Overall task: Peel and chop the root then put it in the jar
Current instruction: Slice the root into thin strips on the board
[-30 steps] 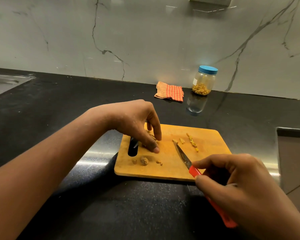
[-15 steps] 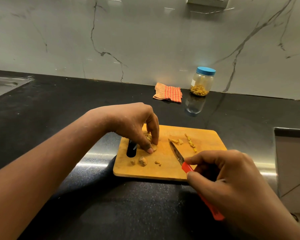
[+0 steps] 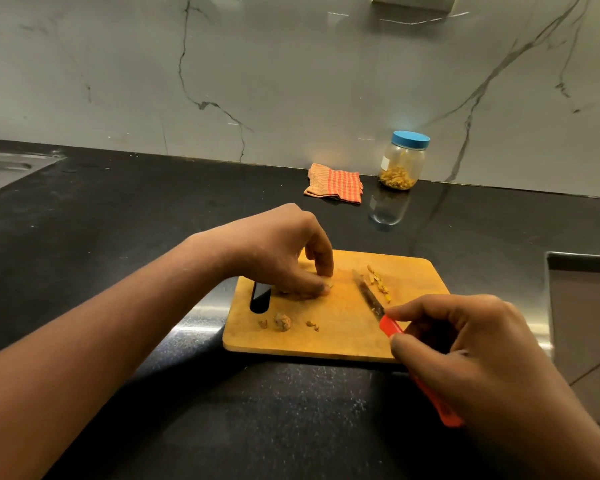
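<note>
left hand (image 3: 281, 251) fingertips cover most of the root (image 3: 328, 282), only a pale sliver shows. knife (image 3: 368, 295) handle mid-section buried in right hand (image 3: 465, 344). jar (image 3: 404, 161) label beyond hands unreadable. sink (image 3: 4, 168) left of left hand cut by edge.

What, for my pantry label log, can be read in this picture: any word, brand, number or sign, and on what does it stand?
No text here can be read.
White label on the blue-lidded jar: too small and blurred to read.
Knife with the red handle: no lettering can be made out.
Cutting board, checked cloth, wall: no writing shows.
</note>
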